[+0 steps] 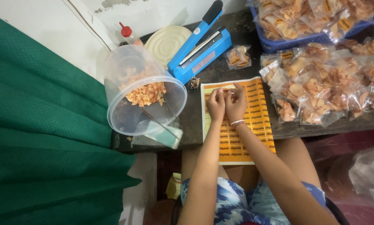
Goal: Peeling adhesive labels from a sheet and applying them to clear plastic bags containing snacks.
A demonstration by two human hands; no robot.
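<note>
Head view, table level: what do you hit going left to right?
Green cloth → clear tub of chips → blue heat sealer → left hand → right hand, both on the orange sticker sheet → pile of bagged chips.

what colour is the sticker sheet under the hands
Orange with pale yellow gaps, the sticker sheet; best in the head view.

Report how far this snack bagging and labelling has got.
Done: many filled clear bags lie piled, more in the blue basket. In hand: left hand and right hand pick at the orange sticker sheet. Left: loose chips remain in the plastic tub.
</note>
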